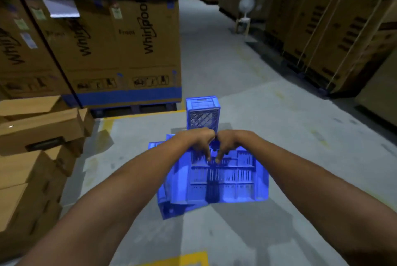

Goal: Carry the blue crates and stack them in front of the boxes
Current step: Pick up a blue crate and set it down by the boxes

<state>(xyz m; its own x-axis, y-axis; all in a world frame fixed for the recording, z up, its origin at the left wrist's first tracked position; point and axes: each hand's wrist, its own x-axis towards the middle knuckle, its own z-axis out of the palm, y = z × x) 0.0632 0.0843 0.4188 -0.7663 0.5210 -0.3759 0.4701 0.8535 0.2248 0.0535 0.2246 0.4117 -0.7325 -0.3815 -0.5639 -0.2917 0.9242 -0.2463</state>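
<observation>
Two stacks of cardboard boxes (32, 158) flank the left wall. Left hand (197, 143) and right hand (225, 145), side by side, both clasp the top edge of a tilted blue crate (227, 177) mid-aisle; another upright crate (203, 113) stands behind it.

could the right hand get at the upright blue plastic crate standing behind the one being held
Probably not as things stand. The right hand grips the tilted blue crate together with the left hand, and that crate sits between the person and the upright blue plastic crate.
</observation>
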